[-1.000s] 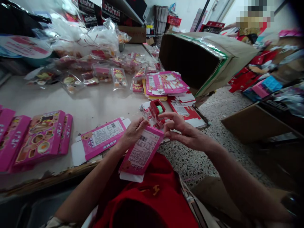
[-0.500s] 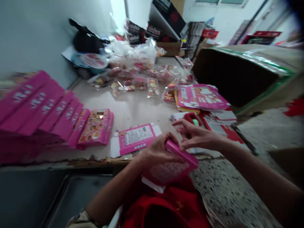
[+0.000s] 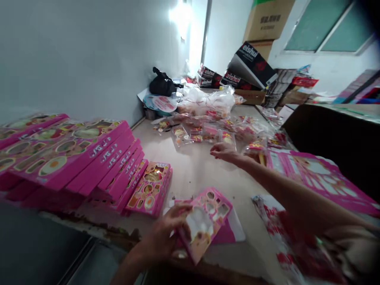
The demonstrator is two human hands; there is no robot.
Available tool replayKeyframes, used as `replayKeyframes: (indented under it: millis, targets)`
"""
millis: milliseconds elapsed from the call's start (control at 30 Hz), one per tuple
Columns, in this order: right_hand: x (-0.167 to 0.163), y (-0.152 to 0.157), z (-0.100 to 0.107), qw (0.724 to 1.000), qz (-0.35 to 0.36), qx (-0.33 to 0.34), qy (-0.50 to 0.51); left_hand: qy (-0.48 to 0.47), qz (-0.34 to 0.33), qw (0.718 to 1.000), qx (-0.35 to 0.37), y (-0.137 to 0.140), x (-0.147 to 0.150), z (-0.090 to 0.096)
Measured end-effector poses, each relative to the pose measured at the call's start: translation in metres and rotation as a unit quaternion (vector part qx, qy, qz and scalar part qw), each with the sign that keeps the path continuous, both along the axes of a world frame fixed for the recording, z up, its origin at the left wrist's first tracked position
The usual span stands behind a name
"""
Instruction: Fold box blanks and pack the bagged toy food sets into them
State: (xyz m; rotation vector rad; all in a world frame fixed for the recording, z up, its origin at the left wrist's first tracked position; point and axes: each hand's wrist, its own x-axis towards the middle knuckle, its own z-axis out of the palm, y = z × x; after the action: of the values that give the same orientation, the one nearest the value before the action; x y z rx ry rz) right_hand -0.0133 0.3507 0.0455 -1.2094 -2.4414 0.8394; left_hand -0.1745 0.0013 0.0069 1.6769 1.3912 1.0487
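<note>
My left hand (image 3: 170,227) grips a pink cardboard box (image 3: 208,225) by its left edge, near the table's front edge. Cut-out windows cover the face of the box, which is tilted. Beneath it lies a flat pink and white carton (image 3: 227,233), partly covered. My right hand (image 3: 225,152) is stretched out over the table with its fingers loosely bent and nothing visible in them. Just beyond that hand lies a small clear packet (image 3: 227,137) with a red and yellow print, among several similar packets (image 3: 181,134).
Stacked pink boxes (image 3: 101,152) stand on the left, with a windowed box (image 3: 150,188) beside them. At right are flat pink cartons (image 3: 320,174) and a large open cardboard box (image 3: 335,130). White plastic bags (image 3: 208,99) and a black bag (image 3: 162,84) lie farther back.
My right hand has left the pink box and reached forward to the packets. My left hand has brought the box over the table, its windowed face now showing. The view has tilted up.
</note>
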Motion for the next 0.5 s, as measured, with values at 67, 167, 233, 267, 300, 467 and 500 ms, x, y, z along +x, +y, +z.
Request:
replayKeyframes:
  millis: [67,167,233,267,300,467,500]
  targets:
    - [-0.059,0.028,-0.017,0.999,-0.006,0.025,0.027,0.057,0.066,0.996,-0.003,-0.006,-0.007,-0.034]
    - [-0.138,0.063,-0.038,0.997,-0.015,0.04,0.065,0.158,0.142,0.977,0.031,0.009,0.013,-0.065]
    - [-0.178,0.08,-0.049,0.996,-0.016,0.024,0.086,0.256,0.192,0.947,0.037,0.037,0.043,-0.077]
    - [-0.194,0.086,-0.054,0.995,-0.014,0.01,0.094,0.302,0.204,0.931,0.029,0.053,0.06,-0.081]
    - [-0.206,0.09,-0.058,0.995,-0.01,-0.004,0.1,0.336,0.198,0.921,0.019,0.069,0.075,-0.084]
    - [-0.201,0.087,-0.068,0.993,0.017,-0.017,0.115,0.334,0.118,0.931,-0.085,0.109,0.108,-0.076]
    - [-0.188,0.084,-0.065,0.992,0.023,-0.007,0.122,0.309,0.122,0.937,-0.109,0.108,0.105,-0.069]
